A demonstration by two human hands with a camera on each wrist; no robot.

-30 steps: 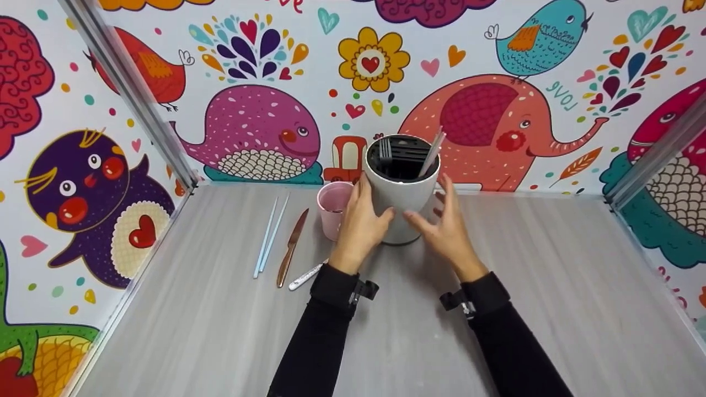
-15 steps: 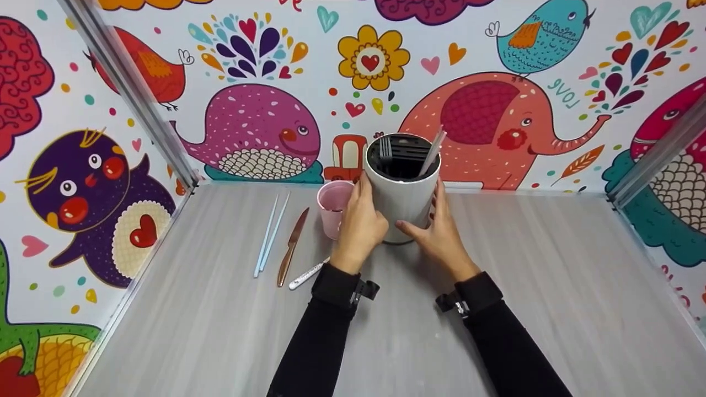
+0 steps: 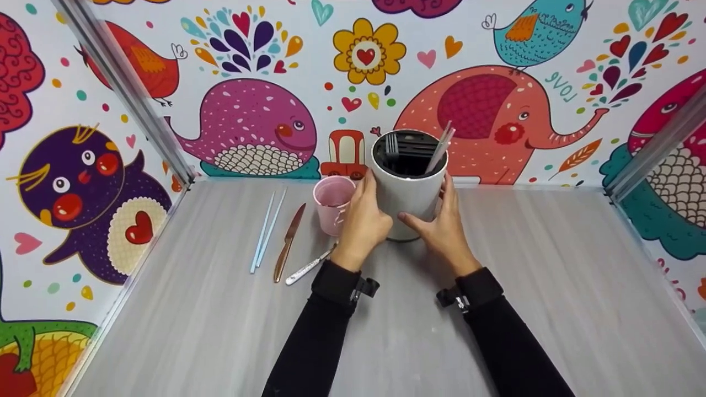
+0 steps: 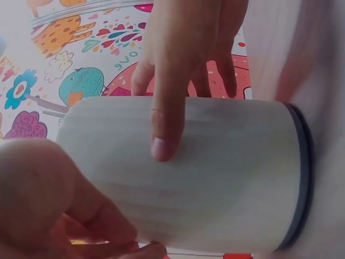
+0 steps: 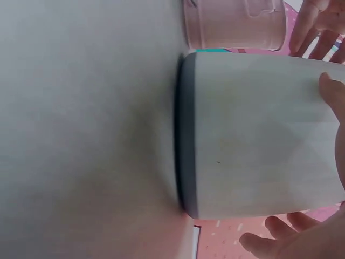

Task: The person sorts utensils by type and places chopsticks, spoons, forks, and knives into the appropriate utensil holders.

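A tall white utensil holder [image 3: 408, 196] with a black slotted insert [image 3: 411, 157] stands on the table, dark ring at its base. A black fork [image 3: 391, 145] and pale sticks [image 3: 441, 146] poke out of its top. Around its left side, high up, my left hand [image 3: 361, 223] holds it. My right hand [image 3: 447, 231] grips the opposite side, thumb on the front and fingers behind. In the left wrist view the right thumb [image 4: 167, 135] lies flat on the white wall. The right wrist view shows the holder's base [image 5: 187, 135] at the tabletop.
Just left of the holder is a pink mug [image 3: 332, 207]. Farther left lie a white-handled utensil [image 3: 306, 270], partly hidden by the left hand, a copper-coloured knife [image 3: 289, 242] and two light blue chopsticks [image 3: 267, 231]. A patterned wall [image 3: 259, 127] rises behind.
The right hand has come in against the holder and now grips it. The holder has shifted slightly right, widening the gap to the pink mug. The head view has tilted a little.
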